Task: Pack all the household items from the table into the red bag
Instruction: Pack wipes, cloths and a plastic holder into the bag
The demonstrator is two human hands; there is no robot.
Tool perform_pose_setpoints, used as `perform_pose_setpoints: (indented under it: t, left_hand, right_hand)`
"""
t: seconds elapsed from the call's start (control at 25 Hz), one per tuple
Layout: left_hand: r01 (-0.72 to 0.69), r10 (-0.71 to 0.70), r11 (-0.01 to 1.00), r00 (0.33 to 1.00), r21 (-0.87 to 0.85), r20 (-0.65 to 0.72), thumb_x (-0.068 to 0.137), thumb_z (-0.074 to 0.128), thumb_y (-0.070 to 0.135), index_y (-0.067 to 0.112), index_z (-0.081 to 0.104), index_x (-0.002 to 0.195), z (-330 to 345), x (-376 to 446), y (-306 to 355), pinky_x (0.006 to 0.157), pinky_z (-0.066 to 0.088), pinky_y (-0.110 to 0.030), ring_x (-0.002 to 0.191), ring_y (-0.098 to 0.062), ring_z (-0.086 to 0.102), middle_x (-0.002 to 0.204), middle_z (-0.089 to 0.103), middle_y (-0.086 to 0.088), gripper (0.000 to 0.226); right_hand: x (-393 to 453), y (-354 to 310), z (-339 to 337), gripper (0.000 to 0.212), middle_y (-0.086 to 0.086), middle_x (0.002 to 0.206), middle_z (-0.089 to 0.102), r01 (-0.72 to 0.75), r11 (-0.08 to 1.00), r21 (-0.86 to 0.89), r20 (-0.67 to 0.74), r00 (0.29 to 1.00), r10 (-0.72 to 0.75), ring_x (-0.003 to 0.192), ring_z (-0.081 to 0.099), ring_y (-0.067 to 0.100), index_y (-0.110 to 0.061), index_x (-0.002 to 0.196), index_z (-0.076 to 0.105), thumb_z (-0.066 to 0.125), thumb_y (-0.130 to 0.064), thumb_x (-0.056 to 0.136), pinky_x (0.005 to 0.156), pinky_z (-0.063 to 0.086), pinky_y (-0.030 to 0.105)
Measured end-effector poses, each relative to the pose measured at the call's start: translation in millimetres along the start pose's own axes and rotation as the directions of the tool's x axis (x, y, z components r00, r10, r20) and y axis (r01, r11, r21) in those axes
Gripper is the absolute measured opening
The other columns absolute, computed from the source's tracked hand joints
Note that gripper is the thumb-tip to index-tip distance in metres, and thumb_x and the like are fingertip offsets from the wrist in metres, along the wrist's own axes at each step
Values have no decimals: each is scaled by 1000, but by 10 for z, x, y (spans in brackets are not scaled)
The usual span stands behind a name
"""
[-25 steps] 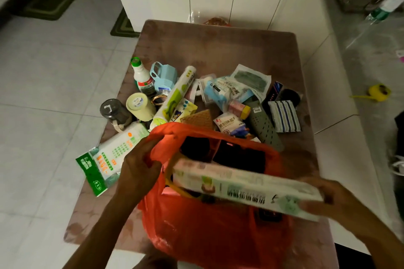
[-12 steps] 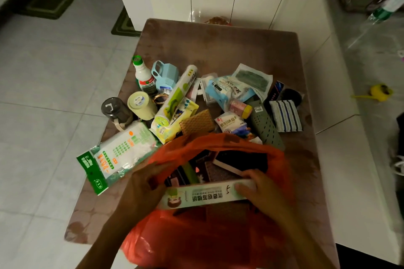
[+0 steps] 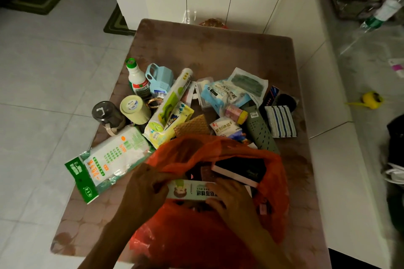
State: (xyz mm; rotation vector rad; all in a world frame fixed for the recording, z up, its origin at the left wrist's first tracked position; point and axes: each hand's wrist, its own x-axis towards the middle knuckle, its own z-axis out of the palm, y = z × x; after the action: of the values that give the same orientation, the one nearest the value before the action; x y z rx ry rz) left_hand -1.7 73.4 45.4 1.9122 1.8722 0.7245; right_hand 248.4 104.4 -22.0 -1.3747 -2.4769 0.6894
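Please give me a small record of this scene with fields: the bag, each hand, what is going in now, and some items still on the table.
bag: red bag, mouth open, at the near table edge
left hand: grips the left end of the box
right hand: holds the box from the right
going in: long white box, lying across the bag mouth
already inside: a dark flat item with a pink edge
still on table: green-capped bottle, tape roll, striped cloth, blue cup, many others
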Motion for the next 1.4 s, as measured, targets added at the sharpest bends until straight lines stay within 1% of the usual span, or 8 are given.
perform_pose_setpoints:
  t: [0.12, 0.24, 0.44, 0.52, 0.64, 0.8, 1.12, 1.4]
  left_hand:
    - [88, -88, 996, 996, -22, -16, 67, 70, 0, 10, 72, 101, 74, 121, 42, 57, 47, -21, 74, -21, 54, 85, 55, 7, 35]
    - [198, -198, 980, 978, 8, 70, 64, 77, -11, 9, 68, 116, 148, 148, 67, 62, 56, -41, 81, -28, 60, 99, 68, -12, 57]
    - [59, -37, 993, 978, -102, 207, 67, 71, -14, 10, 61, 126, 211, 23, 60, 83, 58, -41, 120, -32, 55, 138, 51, -13, 65]
    - [101, -62, 977, 977, -188, 202, 73, 69, -12, 20, 55, 131, 223, -12, 75, 88, 56, -27, 128, -23, 48, 144, 43, 0, 68]
    - [304, -262, 913, 948, -271, 180, 78, 70, -7, 44, 53, 120, 211, -4, 88, 71, 59, -19, 102, -12, 65, 129, 55, 9, 68]
    - [348, -349, 873, 935, -343, 60, 82, 69, -2, 46, 57, 111, 151, 89, 99, 55, 55, -11, 78, 3, 69, 102, 68, 10, 58]
    - [315, -340, 883, 941, -347, -9, 79, 72, -2, 26, 65, 116, 148, 219, 126, 56, 49, -5, 74, 0, 67, 84, 70, 5, 47]
    - [283, -317, 885, 948, -369, -33, 81, 66, -8, 24, 63, 118, 49, 207, 172, 58, 56, -15, 71, -4, 69, 102, 63, 16, 49]
  right_hand:
    - [193, 131, -255, 23, -6, 103, 71, -29, 998, 61, -89, 995, 34, 90, 63, 11, -25, 94, 75, 61, -42, 88, 74, 54, 28]
    - [623, 710, -667, 21, 3, 107, 67, -370, 887, 276, -344, 824, 450, 93, 61, 17, -24, 108, 64, 63, -30, 88, 73, 51, 30]
    - [1000, 1617, -549, 79, 19, 137, 51, -725, 677, 123, 96, 688, 720, 121, 52, 38, -12, 144, 38, 75, -36, 79, 99, 46, 49]
    - [1104, 1684, -396, 73, 22, 137, 51, -808, 571, 145, 89, 586, 806, 123, 51, 40, -7, 144, 39, 72, -33, 84, 101, 43, 49]
    - [1138, 1691, -501, 55, 22, 132, 57, -878, 351, 325, 90, 398, 913, 116, 56, 37, -6, 132, 53, 71, -26, 84, 98, 45, 42]
    - [546, 1634, -958, 76, 0, 105, 62, -741, 591, 320, 75, 641, 764, 86, 60, 20, -27, 129, 55, 79, -53, 62, 68, 52, 32]
    - [-735, 1312, -1639, 62, -13, 107, 73, -576, 465, 672, 127, 709, 694, 97, 69, 13, -43, 113, 66, 85, -33, 55, 73, 60, 30]
    - [-604, 901, -1598, 72, -19, 119, 67, -477, 613, 630, 360, 878, 314, 103, 67, 6, -51, 119, 62, 95, -32, 57, 74, 57, 20]
